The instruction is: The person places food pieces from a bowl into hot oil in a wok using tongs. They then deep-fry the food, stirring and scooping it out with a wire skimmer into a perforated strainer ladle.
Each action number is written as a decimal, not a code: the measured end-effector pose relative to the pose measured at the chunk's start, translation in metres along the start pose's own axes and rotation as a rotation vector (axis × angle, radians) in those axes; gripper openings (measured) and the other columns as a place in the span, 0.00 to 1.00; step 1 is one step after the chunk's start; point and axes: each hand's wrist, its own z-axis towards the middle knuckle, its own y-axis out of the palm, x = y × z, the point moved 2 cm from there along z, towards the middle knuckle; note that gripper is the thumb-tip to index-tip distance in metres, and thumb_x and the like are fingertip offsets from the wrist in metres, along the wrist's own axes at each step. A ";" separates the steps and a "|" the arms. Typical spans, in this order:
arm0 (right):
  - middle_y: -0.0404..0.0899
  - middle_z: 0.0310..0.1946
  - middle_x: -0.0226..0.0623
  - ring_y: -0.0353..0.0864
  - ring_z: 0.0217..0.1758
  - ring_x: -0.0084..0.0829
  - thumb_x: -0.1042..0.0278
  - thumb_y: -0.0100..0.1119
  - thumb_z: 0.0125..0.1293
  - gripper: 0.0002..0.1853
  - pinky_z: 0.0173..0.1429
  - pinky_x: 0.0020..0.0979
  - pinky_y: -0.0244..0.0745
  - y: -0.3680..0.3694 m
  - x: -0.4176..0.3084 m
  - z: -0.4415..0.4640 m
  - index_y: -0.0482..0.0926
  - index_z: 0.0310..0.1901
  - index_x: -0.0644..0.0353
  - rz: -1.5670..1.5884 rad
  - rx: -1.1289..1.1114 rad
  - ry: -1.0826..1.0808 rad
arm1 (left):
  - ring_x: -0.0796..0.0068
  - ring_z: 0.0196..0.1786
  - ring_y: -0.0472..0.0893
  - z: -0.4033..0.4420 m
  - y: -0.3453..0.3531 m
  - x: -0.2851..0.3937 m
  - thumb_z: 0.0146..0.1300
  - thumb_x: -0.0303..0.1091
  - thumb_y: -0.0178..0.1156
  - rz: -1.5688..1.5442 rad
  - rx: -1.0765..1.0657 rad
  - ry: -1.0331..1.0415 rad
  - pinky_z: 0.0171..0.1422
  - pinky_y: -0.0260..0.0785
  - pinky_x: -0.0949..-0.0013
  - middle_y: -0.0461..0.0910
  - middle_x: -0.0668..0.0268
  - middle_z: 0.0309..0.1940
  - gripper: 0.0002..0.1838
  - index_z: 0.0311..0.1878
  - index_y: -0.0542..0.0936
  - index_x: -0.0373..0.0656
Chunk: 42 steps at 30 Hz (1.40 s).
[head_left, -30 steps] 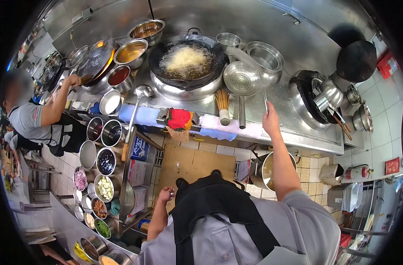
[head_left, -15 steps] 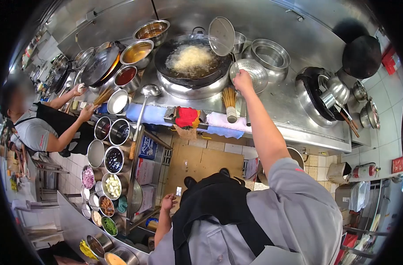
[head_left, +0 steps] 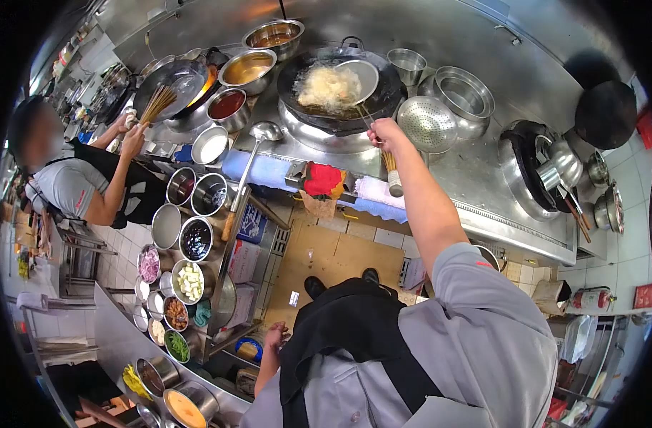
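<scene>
My right hand (head_left: 385,133) is closed round the handle of a round mesh strainer (head_left: 361,77), whose head is at the right side of the pale frying food (head_left: 327,88). The food bubbles in oil in a black wok (head_left: 390,100). Just below my right hand a bamboo brush (head_left: 393,176) rests at the counter's front, partly covered by my arm. Beside it lies a perforated ladle (head_left: 427,124). My left hand (head_left: 276,335) hangs low by my apron with its fingers loosely curled; what it holds, if anything, is too small to make out.
Bowls of liquid (head_left: 247,69) and a red sauce bowl (head_left: 226,105) stand left of the wok. A solid ladle (head_left: 266,131) lies nearby. Ingredient bowls (head_left: 190,281) line the left shelf. Another person (head_left: 76,185) works far left with a bamboo brush. A second wok (head_left: 529,171) stands right.
My right hand has brought the mesh strainer from the counter's right over to the wok and lowered its head onto the food. The other person has raised the bamboo brush to their wok.
</scene>
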 end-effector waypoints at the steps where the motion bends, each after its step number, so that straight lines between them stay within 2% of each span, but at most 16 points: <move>1: 0.69 0.17 0.33 0.64 0.13 0.19 0.78 0.40 0.58 0.04 0.15 0.23 0.62 -0.001 -0.003 -0.004 0.66 0.28 0.61 0.014 -0.098 0.070 | 0.75 0.28 0.74 -0.001 -0.002 0.002 0.58 0.46 0.50 0.014 -0.002 0.012 0.24 0.62 0.70 0.73 0.69 0.31 0.15 0.44 0.68 0.50; 2: 0.69 0.17 0.31 0.64 0.13 0.16 0.76 0.42 0.58 0.05 0.14 0.20 0.61 -0.006 -0.006 -0.004 0.67 0.27 0.60 -0.019 -0.097 0.076 | 0.75 0.28 0.74 0.005 -0.003 0.000 0.58 0.46 0.50 0.013 -0.002 0.014 0.24 0.62 0.70 0.73 0.69 0.31 0.15 0.44 0.68 0.50; 4: 0.69 0.17 0.31 0.63 0.12 0.15 0.76 0.42 0.58 0.05 0.14 0.19 0.59 -0.012 -0.014 -0.003 0.67 0.26 0.61 0.024 -0.138 0.121 | 0.73 0.37 0.74 0.013 -0.004 0.002 0.58 0.41 0.50 -0.133 0.042 -0.007 0.41 0.64 0.71 0.77 0.62 0.33 0.18 0.46 0.71 0.39; 9: 0.66 0.16 0.28 0.58 0.11 0.12 0.76 0.43 0.58 0.04 0.11 0.15 0.49 0.018 0.005 -0.004 0.65 0.26 0.59 0.074 -0.274 0.133 | 0.71 0.40 0.74 0.025 0.000 0.024 0.59 0.44 0.49 -0.058 0.013 0.001 0.39 0.64 0.69 0.75 0.62 0.39 0.18 0.46 0.70 0.41; 11: 0.66 0.17 0.28 0.58 0.11 0.12 0.75 0.44 0.59 0.03 0.12 0.15 0.47 0.010 0.002 -0.009 0.64 0.27 0.57 0.135 -0.291 0.161 | 0.72 0.35 0.76 0.044 -0.002 0.019 0.58 0.48 0.50 -0.117 -0.032 0.044 0.28 0.63 0.67 0.74 0.67 0.38 0.18 0.47 0.68 0.49; 12: 0.66 0.17 0.29 0.58 0.11 0.13 0.75 0.43 0.59 0.04 0.11 0.16 0.48 -0.001 -0.001 -0.015 0.64 0.27 0.58 0.186 -0.273 0.150 | 0.72 0.35 0.76 0.042 -0.001 0.025 0.58 0.48 0.50 -0.123 -0.032 0.046 0.28 0.63 0.67 0.74 0.67 0.38 0.18 0.47 0.68 0.49; 14: 0.66 0.18 0.31 0.58 0.11 0.15 0.76 0.43 0.58 0.02 0.11 0.16 0.48 -0.020 -0.002 -0.020 0.64 0.29 0.58 0.318 -0.246 0.179 | 0.72 0.40 0.74 0.025 0.006 0.048 0.59 0.45 0.49 -0.073 -0.018 0.023 0.38 0.63 0.70 0.72 0.66 0.42 0.17 0.48 0.68 0.50; 17: 0.67 0.18 0.31 0.57 0.11 0.13 0.76 0.42 0.58 0.03 0.11 0.15 0.47 -0.009 0.007 -0.026 0.63 0.30 0.56 0.243 -0.110 0.064 | 0.73 0.34 0.77 0.034 0.007 0.037 0.59 0.48 0.49 -0.091 -0.044 0.099 0.29 0.63 0.70 0.74 0.68 0.38 0.17 0.46 0.69 0.49; 21: 0.64 0.17 0.30 0.56 0.11 0.15 0.76 0.44 0.58 0.10 0.11 0.17 0.46 -0.019 0.001 -0.025 0.58 0.40 0.52 0.323 -0.208 0.116 | 0.73 0.33 0.76 0.045 0.004 0.019 0.58 0.49 0.50 -0.051 -0.041 0.002 0.29 0.63 0.68 0.74 0.69 0.38 0.18 0.46 0.69 0.50; 26: 0.64 0.18 0.31 0.56 0.11 0.16 0.77 0.41 0.57 0.06 0.10 0.17 0.45 -0.013 0.006 -0.029 0.59 0.34 0.54 0.229 -0.076 0.055 | 0.74 0.32 0.75 0.051 0.002 0.018 0.59 0.49 0.48 -0.016 -0.063 -0.005 0.33 0.63 0.64 0.74 0.70 0.37 0.18 0.47 0.68 0.50; 29: 0.64 0.18 0.32 0.57 0.11 0.17 0.77 0.42 0.57 0.13 0.11 0.17 0.45 -0.030 0.003 -0.015 0.58 0.43 0.52 0.314 -0.130 0.111 | 0.75 0.31 0.75 0.050 0.007 0.031 0.59 0.47 0.48 -0.005 -0.060 0.003 0.31 0.63 0.67 0.74 0.70 0.36 0.16 0.46 0.69 0.50; 33: 0.64 0.17 0.32 0.56 0.11 0.16 0.77 0.43 0.58 0.11 0.11 0.16 0.44 -0.015 0.005 -0.025 0.58 0.41 0.52 0.239 -0.064 0.058 | 0.76 0.30 0.75 0.039 0.015 0.051 0.59 0.46 0.48 -0.008 -0.059 0.054 0.29 0.63 0.71 0.74 0.70 0.35 0.15 0.45 0.70 0.49; 35: 0.64 0.17 0.33 0.56 0.10 0.17 0.77 0.42 0.59 0.07 0.11 0.17 0.44 -0.022 0.004 -0.019 0.58 0.35 0.52 0.426 -0.076 0.132 | 0.77 0.29 0.75 0.037 0.020 0.060 0.59 0.45 0.48 -0.003 -0.041 0.055 0.27 0.62 0.74 0.75 0.71 0.33 0.14 0.44 0.70 0.49; 37: 0.64 0.18 0.33 0.55 0.10 0.16 0.76 0.41 0.59 0.06 0.10 0.17 0.44 -0.019 0.007 -0.019 0.58 0.34 0.54 0.332 -0.106 0.108 | 0.77 0.29 0.75 0.043 0.022 0.056 0.59 0.45 0.48 -0.021 -0.052 0.044 0.28 0.62 0.74 0.74 0.71 0.33 0.14 0.44 0.70 0.50; 40: 0.64 0.18 0.31 0.55 0.10 0.14 0.75 0.41 0.59 0.05 0.09 0.16 0.45 -0.024 0.007 -0.019 0.58 0.31 0.53 0.438 -0.215 0.172 | 0.77 0.29 0.75 0.046 0.018 0.051 0.59 0.45 0.49 -0.024 -0.051 0.022 0.28 0.62 0.72 0.74 0.71 0.33 0.14 0.44 0.70 0.50; 42: 0.64 0.18 0.31 0.55 0.10 0.14 0.76 0.42 0.59 0.06 0.09 0.16 0.45 -0.025 0.005 -0.028 0.58 0.35 0.53 0.393 -0.184 0.155 | 0.77 0.29 0.75 0.047 0.018 0.046 0.59 0.45 0.49 -0.016 -0.044 0.007 0.28 0.63 0.72 0.74 0.71 0.33 0.14 0.44 0.70 0.50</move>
